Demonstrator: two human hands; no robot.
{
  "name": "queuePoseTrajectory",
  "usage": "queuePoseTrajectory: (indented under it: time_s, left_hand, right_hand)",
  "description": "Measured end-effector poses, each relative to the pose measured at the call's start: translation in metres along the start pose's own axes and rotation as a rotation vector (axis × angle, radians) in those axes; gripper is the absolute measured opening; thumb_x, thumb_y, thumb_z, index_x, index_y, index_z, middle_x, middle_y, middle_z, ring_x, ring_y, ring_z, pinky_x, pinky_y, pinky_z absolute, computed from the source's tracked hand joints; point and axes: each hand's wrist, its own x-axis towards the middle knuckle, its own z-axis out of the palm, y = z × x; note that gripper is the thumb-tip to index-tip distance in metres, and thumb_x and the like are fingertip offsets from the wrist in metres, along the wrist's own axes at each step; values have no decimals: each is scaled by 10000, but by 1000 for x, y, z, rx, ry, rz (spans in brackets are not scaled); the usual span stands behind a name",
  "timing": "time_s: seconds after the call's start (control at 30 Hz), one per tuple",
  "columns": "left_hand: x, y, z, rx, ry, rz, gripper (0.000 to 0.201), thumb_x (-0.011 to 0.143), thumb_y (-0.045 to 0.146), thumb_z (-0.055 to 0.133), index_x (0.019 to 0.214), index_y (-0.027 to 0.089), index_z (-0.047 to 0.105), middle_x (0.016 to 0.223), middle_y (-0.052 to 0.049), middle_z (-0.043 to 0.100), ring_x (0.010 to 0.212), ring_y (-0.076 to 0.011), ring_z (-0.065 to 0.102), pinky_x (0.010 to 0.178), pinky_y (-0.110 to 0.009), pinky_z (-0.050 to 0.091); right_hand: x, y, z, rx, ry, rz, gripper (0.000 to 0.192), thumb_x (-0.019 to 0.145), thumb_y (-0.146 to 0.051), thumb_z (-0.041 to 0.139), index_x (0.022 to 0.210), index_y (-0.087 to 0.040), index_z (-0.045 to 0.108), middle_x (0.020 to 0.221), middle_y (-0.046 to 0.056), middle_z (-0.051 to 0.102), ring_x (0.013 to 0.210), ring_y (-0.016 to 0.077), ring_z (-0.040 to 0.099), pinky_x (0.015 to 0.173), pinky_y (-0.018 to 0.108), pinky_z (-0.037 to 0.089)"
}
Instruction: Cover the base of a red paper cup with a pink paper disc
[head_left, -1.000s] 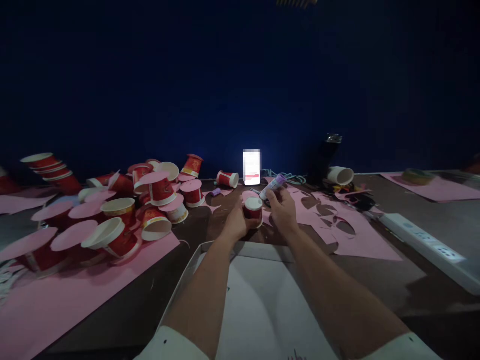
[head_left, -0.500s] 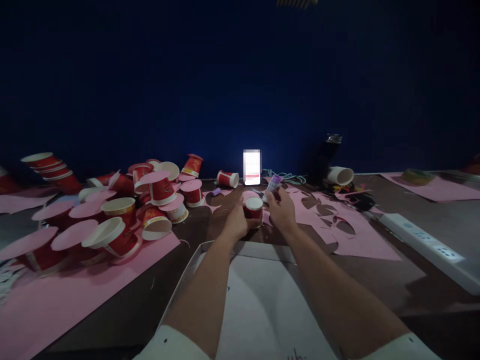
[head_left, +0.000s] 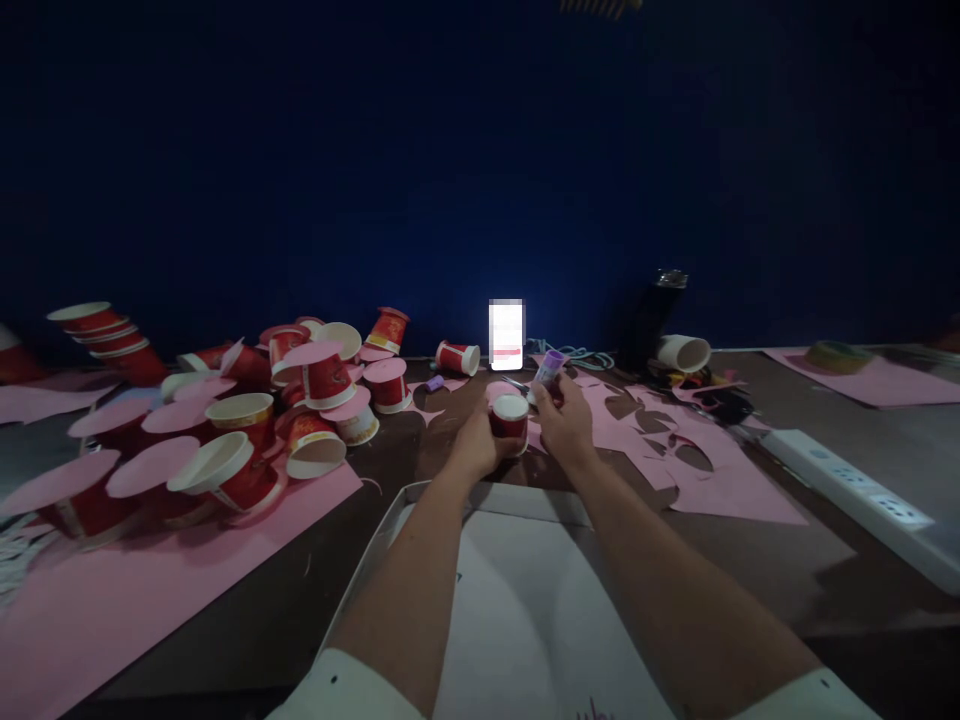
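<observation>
My left hand [head_left: 480,440] is wrapped round a red paper cup [head_left: 508,424], whose pale round end faces up. Close by on the right, my right hand [head_left: 564,420] grips a purple-and-white glue stick [head_left: 550,368], tilted with its purple end up. The glue stick's lower end is near the cup's rim; I cannot tell whether they touch. A small purple cap [head_left: 434,384] lies on the table, left of the cup and further back. Behind my hands lies a round pink paper piece, partly hidden.
Red paper cups with pink discs [head_left: 315,352] crowd the left side. A lit phone [head_left: 507,335] stands at the back. Cut pink paper [head_left: 735,490] and a white power strip [head_left: 855,495] lie right. A shallow white box [head_left: 525,600] sits under my forearms.
The view has shifted very slightly. Both hands keep their hold on the cup and the glue stick, with almost no visible movement.
</observation>
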Motion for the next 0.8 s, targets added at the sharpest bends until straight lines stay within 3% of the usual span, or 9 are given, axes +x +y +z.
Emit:
queuePoseTrajectory:
  time_s: [0.13,0.27,0.37,0.6,0.7,0.8]
  left_hand:
    - [0,-1,-1,-19,-11,-12,1100,472,271,861,1424,205,315,1248,-141,590,1132,-285,558,1001,-419,379]
    - [-4,11,-5,-52,-22,-26,980,498,242,852,1365,205,396,1270,-129,578,1143,-263,552,1021,-398,363]
    - [-7,20,-7,-77,-32,-52,911,522,204,832,1335,207,422,1256,-114,589,1141,-243,556,1021,-389,371]
    - [-9,25,-15,-79,-83,-85,971,540,50,740,1411,184,332,1252,-133,591,1153,-265,552,983,-381,422]
    - [-4,18,-21,17,-25,-102,849,557,19,673,1354,193,439,1268,-125,586,1163,-285,544,993,-389,415]
    - [4,5,-27,34,71,-121,705,616,11,578,1297,177,500,1280,-127,580,1128,-243,573,973,-360,426]
  right_hand:
    - [1,-6,-1,147,99,158,314,812,-459,517,949,-187,593,825,47,646,747,191,572,686,322,449]
    - [1,-4,2,241,161,288,301,808,-475,517,869,-183,559,754,20,625,675,158,551,636,287,434]
    - [3,3,4,271,183,332,326,804,-499,514,848,-179,557,792,28,627,696,155,561,643,279,441]
    - [7,13,5,336,197,397,348,780,-516,533,849,-176,557,803,36,631,687,158,578,624,275,464]
    - [7,17,7,362,179,391,376,776,-542,534,857,-175,553,789,35,623,684,161,582,616,277,477]
    - [6,21,8,334,187,382,385,777,-555,531,841,-175,548,785,37,618,693,163,586,623,279,485]
